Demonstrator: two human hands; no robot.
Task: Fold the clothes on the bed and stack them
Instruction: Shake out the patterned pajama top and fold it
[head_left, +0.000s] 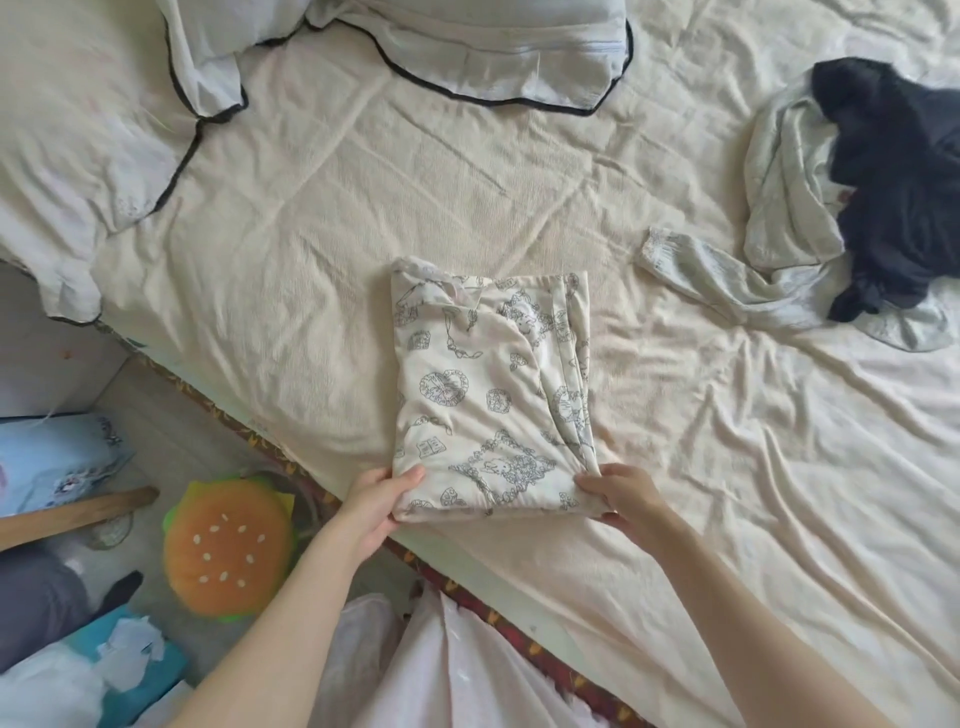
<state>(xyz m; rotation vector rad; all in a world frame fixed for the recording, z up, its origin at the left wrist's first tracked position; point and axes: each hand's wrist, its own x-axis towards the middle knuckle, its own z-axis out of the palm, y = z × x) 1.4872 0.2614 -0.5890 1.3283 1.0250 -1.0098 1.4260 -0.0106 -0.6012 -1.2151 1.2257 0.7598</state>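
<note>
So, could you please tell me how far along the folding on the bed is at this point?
Early on. Done: nothing is stacked yet. In hand: the cream printed garment lies folded into a narrow rectangle near the bed's edge, with the left hand and right hand each gripping a near corner. Left: the pale grey-green garment and the dark garment on top of it lie crumpled on the far right of the bed sheet.

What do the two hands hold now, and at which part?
Both hold the folded printed garment at its near edge: left hand on the left corner, right hand on the right corner.
</note>
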